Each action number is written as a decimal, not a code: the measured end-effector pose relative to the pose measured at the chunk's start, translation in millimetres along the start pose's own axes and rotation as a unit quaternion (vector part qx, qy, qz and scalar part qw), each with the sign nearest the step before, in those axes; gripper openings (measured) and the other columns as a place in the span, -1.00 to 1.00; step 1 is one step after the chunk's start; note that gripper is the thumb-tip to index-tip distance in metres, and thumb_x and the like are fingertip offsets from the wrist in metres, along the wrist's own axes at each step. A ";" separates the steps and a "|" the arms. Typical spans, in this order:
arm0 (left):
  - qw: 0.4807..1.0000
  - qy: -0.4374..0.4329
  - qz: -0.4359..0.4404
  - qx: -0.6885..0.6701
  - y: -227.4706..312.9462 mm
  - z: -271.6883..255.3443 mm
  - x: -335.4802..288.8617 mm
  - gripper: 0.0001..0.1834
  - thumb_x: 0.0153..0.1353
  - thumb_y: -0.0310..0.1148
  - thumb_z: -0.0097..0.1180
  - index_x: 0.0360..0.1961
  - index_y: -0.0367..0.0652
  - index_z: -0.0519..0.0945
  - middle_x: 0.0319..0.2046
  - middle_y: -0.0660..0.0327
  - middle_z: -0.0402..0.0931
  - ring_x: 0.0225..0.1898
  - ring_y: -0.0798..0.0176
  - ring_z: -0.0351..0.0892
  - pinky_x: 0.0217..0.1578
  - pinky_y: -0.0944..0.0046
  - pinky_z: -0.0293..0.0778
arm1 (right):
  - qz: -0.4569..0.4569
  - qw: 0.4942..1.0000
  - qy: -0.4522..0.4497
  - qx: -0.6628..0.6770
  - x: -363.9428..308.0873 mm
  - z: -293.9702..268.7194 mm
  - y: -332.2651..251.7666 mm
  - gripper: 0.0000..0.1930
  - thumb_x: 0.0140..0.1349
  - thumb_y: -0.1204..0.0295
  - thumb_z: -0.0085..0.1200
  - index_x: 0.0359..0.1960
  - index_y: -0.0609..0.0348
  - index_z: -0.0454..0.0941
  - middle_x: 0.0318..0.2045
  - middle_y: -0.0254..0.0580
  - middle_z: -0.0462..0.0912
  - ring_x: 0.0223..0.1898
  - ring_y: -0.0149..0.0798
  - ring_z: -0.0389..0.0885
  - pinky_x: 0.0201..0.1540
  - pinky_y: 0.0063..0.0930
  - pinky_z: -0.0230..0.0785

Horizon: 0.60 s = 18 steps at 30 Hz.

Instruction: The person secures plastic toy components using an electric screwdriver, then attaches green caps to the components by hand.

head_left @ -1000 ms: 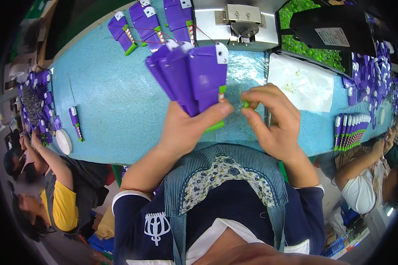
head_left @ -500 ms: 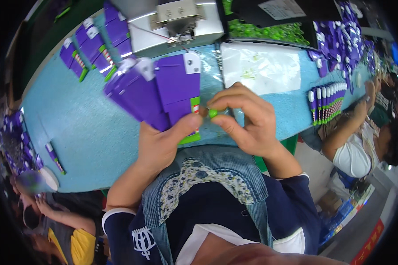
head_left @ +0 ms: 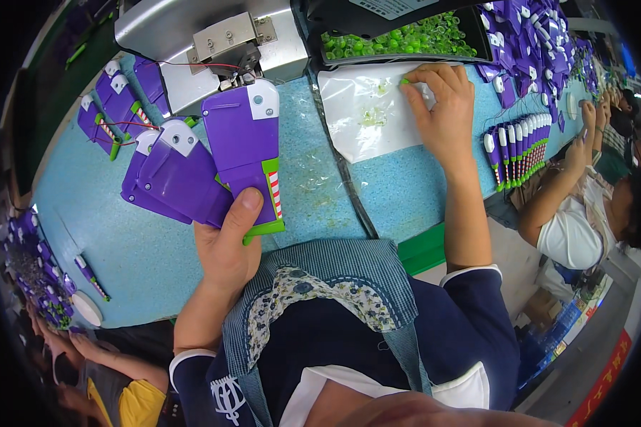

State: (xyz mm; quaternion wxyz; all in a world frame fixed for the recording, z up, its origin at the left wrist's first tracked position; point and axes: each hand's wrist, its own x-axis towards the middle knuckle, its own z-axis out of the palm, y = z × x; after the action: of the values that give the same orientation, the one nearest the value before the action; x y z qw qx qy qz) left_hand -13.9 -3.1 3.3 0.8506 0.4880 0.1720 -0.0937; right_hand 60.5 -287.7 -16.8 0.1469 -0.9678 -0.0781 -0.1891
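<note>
My left hand (head_left: 229,245) is closed round a fan of several purple plastic wing-shaped pieces (head_left: 243,135), its thumb pressing on the nearest one. That piece has a white rounded tip with holes and a green end with a red-and-white striped edge. Away to the right, above a white plastic sheet (head_left: 356,132), my right hand (head_left: 445,107) pinches a small bright green plastic piece (head_left: 405,82) between thumb and forefinger. Beyond the sheet lies a black tray (head_left: 488,39) full of small green plastic pieces (head_left: 413,43).
A metal machine with a bracket (head_left: 224,35) stands at the back. More purple wing pieces (head_left: 121,96) lie left of it. At the right are a neat row of them (head_left: 518,146) and a heap (head_left: 523,43). Other people (head_left: 570,206) sit at both sides.
My right hand has moved from beside the wing pieces out to the right, over the white sheet. My left hand still holds the fan, now more fully in sight. The view has shifted.
</note>
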 end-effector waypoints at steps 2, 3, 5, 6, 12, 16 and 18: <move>1.000 -0.012 -0.001 0.007 1.7 0.3 -1.3 -0.63 0.16 -0.46 0.10 0.00 -0.24 0.40 -0.27 0.15 0.49 -0.33 0.24 0.51 -0.37 0.25 0.46 | 0.000 1.000 -0.017 0.019 -1.1 -4.9 -5.9 -0.88 -0.05 0.49 0.23 -0.42 0.12 0.59 -0.33 -0.31 0.58 -0.25 -0.16 0.43 -0.18 -0.31 0.24; 1.000 -0.020 0.000 0.012 1.7 -0.3 -3.3 -0.62 0.14 -0.48 0.10 0.01 -0.25 0.40 -0.26 0.15 0.50 -0.31 0.22 0.52 -0.37 0.24 0.47 | -0.004 1.000 -0.018 0.022 -1.4 -7.8 -9.9 -0.88 -0.05 0.49 0.23 -0.42 0.12 0.59 -0.33 -0.31 0.58 -0.25 -0.16 0.43 -0.18 -0.31 0.24; 0.998 -0.053 0.007 0.022 0.7 -1.6 -4.1 -0.61 0.13 -0.51 0.09 0.01 -0.25 0.40 -0.25 0.15 0.50 -0.30 0.22 0.53 -0.35 0.24 0.47 | 0.056 0.979 -0.038 0.195 -3.7 -15.7 -19.8 -0.87 -0.02 0.51 0.22 -0.39 0.16 0.60 -0.31 -0.27 0.59 -0.25 -0.22 0.45 -0.15 -0.37 0.26; 0.995 -0.091 0.010 0.033 0.5 -2.6 -3.3 -0.60 0.11 -0.53 0.09 0.02 -0.25 0.40 -0.24 0.15 0.51 -0.30 0.22 0.53 -0.34 0.24 0.48 | 0.053 0.978 -0.040 0.199 -5.9 -18.9 -26.6 -0.87 -0.02 0.51 0.22 -0.39 0.16 0.60 -0.31 -0.27 0.59 -0.25 -0.22 0.45 -0.15 -0.37 0.26; 0.985 -0.072 0.072 0.137 -5.6 9.7 0.0 -0.64 0.12 -0.63 0.16 -0.03 -0.27 0.44 -0.22 0.19 0.53 -0.22 0.31 0.56 -0.21 0.27 0.53 | 0.127 0.815 -0.145 0.546 -23.2 -30.3 -78.5 -0.83 0.01 0.56 0.24 -0.33 0.30 0.59 -0.28 -0.17 0.56 -0.15 -0.28 0.46 -0.01 -0.45 0.25; 0.982 -0.064 0.096 0.150 -5.0 12.0 -2.5 -0.78 0.13 -0.49 0.24 -0.18 -0.27 0.58 -0.31 0.27 0.59 -0.31 0.43 0.53 -0.29 0.42 0.45 | 0.116 0.778 -0.164 0.595 -29.5 -28.1 -98.1 -0.83 0.01 0.57 0.24 -0.32 0.32 0.58 -0.25 -0.14 0.54 -0.16 -0.29 0.46 -0.03 -0.45 0.25; 0.985 -0.066 0.118 0.109 -4.0 12.9 -3.3 -0.79 0.13 -0.50 0.24 -0.19 -0.27 0.57 -0.32 0.27 0.59 -0.32 0.44 0.53 -0.31 0.42 0.46 | 0.122 0.777 -0.163 0.596 -29.8 -26.8 -103.8 -0.83 -0.01 0.58 0.24 -0.33 0.28 0.59 -0.29 -0.17 0.56 -0.18 -0.31 0.46 -0.06 -0.47 0.25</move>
State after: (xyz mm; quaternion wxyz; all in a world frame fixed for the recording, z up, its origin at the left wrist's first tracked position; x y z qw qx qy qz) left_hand -15.6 -16.3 7.4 0.8066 0.5878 0.0451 -0.0428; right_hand 2.5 -201.0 21.8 0.7010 -0.7048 -0.0793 0.0751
